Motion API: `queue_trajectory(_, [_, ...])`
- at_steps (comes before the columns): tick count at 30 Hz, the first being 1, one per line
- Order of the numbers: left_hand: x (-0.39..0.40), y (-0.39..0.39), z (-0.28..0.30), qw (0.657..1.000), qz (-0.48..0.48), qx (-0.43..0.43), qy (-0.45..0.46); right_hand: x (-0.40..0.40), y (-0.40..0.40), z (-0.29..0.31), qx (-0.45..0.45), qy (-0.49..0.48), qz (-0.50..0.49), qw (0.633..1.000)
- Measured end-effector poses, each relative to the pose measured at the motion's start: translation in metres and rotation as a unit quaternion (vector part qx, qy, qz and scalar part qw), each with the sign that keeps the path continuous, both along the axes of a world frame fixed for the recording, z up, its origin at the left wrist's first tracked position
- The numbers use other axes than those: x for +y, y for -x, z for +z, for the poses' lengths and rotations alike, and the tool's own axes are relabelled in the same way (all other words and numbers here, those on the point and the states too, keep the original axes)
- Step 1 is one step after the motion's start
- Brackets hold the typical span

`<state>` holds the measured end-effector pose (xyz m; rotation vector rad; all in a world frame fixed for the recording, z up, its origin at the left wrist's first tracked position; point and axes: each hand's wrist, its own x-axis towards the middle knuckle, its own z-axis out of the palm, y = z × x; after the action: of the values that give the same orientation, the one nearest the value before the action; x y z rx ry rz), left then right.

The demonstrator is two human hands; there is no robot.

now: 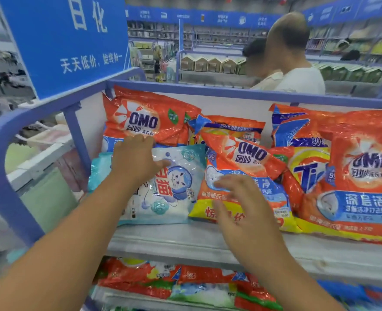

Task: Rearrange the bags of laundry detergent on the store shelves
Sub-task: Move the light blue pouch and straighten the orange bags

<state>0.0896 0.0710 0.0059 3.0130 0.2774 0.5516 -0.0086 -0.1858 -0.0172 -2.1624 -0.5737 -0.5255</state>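
On the top shelf (185,239) lie several detergent bags. A pale blue bag with a cat picture (176,194) lies flat at the front left. My left hand (136,158) rests on its upper part with fingers spread and straight. Beside it, an orange OMO bag (248,167) lies tilted, and my right hand (244,205) hovers over its lower part, fingers loosely spread, blurred. Another OMO bag (145,117) leans against the back wall. A Tide bag (306,169) and a large OMO bag (365,187) lie to the right.
A blue sign (73,41) stands at the shelf's left corner, above the purple frame rail (230,93). More detergent bags (185,286) fill the lower shelf. Two people (291,70) stand behind the shelf in the far aisle.
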Motion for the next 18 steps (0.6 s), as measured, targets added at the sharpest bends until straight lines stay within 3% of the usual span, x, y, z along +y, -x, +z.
queue_trajectory(2, [0.004, -0.002, 0.002, 0.999, 0.003, 0.025, 0.028, 0.021, 0.009, -0.001, 0.114, -0.007, 0.055, 0.992])
queue_trajectory(5, [0.007, 0.004, 0.003, 0.999, -0.013, 0.042, 0.022, 0.039, 0.009, -0.013, 0.226, 0.065, 0.058, 0.97])
queue_trajectory(8, [0.015, 0.017, 0.007, 0.994, -0.026, -0.039, 0.098, 0.049, 0.009, -0.018, 0.259, 0.133, 0.044, 0.956])
queue_trajectory(12, [0.035, 0.041, 0.03, 0.963, 0.016, -0.178, 0.202, 0.064, 0.002, -0.016, 0.289, 0.107, 0.007, 0.951])
queue_trajectory(16, [0.04, 0.066, 0.04, 0.891, 0.034, -0.291, 0.346, 0.087, -0.01, -0.005, 0.34, -0.042, 0.041, 0.939])
queue_trajectory(18, [0.037, 0.071, 0.026, 0.847, 0.002, -0.284, 0.449, 0.098, -0.019, -0.004, 0.351, -0.122, 0.087, 0.924])
